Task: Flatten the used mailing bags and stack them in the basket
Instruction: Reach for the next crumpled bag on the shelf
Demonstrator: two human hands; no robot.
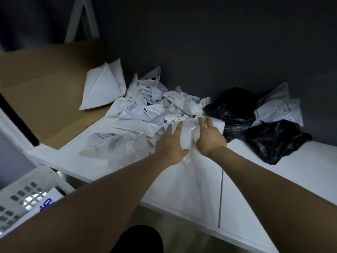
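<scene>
A heap of crumpled white mailing bags (156, 105) lies on the white table (273, 172) against the dark wall. Both my hands press on one white bag (187, 136) at the heap's near edge. My left hand (169, 143) lies flat with straight fingers on the bag's left part. My right hand (209, 137) rests on its right part, fingers stretched forward. A clear crumpled bag (118, 145) lies just left of my hands. The white perforated basket (23, 196) stands at the lower left, below the table, with a bag bearing blue print (48, 202) inside.
Black plastic bags (273, 139) and another white mailer (280, 108) lie on the table's right side. A flat white envelope (104, 84) rests on a large brown cardboard sheet (42, 92) at the left. A narrow seam (221, 196) splits the tabletop near its front edge.
</scene>
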